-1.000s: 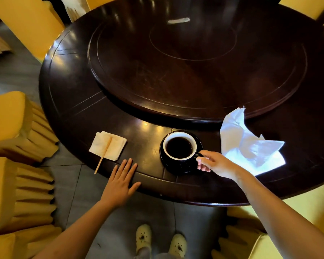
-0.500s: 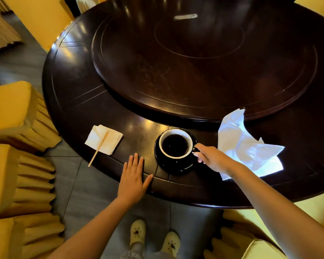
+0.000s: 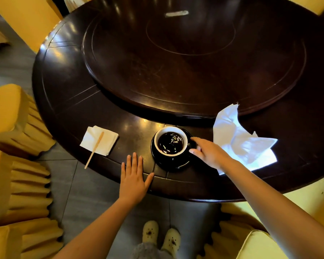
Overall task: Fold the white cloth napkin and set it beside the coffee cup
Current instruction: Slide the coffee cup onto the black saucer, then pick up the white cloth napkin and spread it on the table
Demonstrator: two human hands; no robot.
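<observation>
A black coffee cup (image 3: 171,142) with a white inside, full of dark coffee, stands on a black saucer (image 3: 172,162) near the table's front edge. My right hand (image 3: 209,153) grips the cup's handle on its right side. The coffee's surface ripples. A crumpled white cloth napkin (image 3: 239,141) lies unfolded on the table just right of the cup, partly behind my right wrist. My left hand (image 3: 134,176) rests flat on the table edge, fingers spread, just left of the saucer, holding nothing.
A folded paper napkin (image 3: 99,140) with a wooden stir stick (image 3: 94,149) across it lies at the left. A raised turntable (image 3: 195,58) fills the round dark table (image 3: 67,94). Yellow covered chairs (image 3: 11,128) stand on the left and right.
My left hand has moved right along the table edge toward the saucer. The cup and saucer have shifted slightly under my right hand, and the coffee now ripples.
</observation>
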